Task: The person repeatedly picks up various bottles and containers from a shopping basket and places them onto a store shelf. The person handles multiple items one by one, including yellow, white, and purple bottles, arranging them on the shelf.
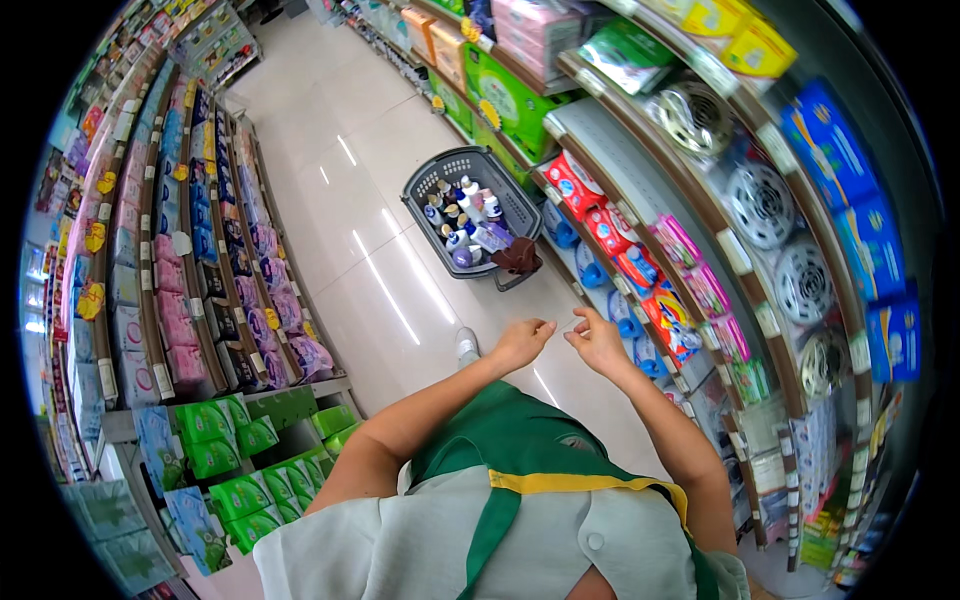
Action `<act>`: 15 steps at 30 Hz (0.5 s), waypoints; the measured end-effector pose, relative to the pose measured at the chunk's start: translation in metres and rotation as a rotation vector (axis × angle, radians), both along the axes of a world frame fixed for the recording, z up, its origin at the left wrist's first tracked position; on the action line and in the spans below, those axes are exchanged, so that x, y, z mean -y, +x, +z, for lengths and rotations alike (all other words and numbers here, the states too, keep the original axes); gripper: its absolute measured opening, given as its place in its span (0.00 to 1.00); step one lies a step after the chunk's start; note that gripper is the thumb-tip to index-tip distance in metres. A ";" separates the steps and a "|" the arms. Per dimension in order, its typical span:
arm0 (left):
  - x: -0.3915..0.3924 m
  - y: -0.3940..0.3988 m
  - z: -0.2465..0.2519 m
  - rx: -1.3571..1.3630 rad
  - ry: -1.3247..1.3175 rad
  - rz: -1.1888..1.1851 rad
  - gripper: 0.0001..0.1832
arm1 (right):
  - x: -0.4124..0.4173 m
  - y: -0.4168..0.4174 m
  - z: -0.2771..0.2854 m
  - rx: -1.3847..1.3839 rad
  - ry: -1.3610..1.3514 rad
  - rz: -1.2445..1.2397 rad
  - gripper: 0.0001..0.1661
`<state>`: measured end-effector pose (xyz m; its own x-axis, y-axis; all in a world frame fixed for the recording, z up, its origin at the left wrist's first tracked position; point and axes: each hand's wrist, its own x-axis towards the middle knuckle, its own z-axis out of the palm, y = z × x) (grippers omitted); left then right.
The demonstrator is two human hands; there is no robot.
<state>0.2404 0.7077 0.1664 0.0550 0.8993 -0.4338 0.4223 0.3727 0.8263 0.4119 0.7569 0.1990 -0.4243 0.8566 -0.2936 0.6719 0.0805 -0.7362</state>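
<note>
My left hand (525,345) and my right hand (600,343) are raised in front of my green apron (480,427), a small gap between them. Nothing shows in either hand, and the fingers are loosely bent. Beyond them on the floor stands a dark grey plastic shopping basket (420,214), apart from both hands. Inside lie several pump and capped bottles (469,199), mostly white and purple. A lilac bottle (491,236) lies near the front. A crumpled dark brown cloth-like item (519,256) hangs over the basket's near right corner.
Right of me, shelves hold red detergent packs (574,184), pink packages (707,289), coiled metallic goods (759,204) and blue boxes (829,142). Left shelves carry pink packs (176,311) and green packs (240,495). The glossy tiled floor (337,225) runs between them. My shoe (466,342) is behind the basket.
</note>
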 end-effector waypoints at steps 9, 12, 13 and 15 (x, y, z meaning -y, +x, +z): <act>-0.047 -0.105 -0.047 0.039 -0.213 0.097 0.29 | -0.059 -0.112 -0.070 0.090 -0.164 0.089 0.24; -0.062 -0.129 -0.066 0.039 -0.237 0.145 0.28 | -0.077 -0.146 -0.081 0.080 -0.193 0.144 0.24; -0.067 -0.136 -0.072 0.041 -0.254 0.163 0.27 | -0.084 -0.156 -0.084 0.098 -0.226 0.155 0.24; -0.077 -0.147 -0.082 0.043 -0.288 0.203 0.27 | -0.099 -0.173 -0.092 0.129 -0.289 0.182 0.24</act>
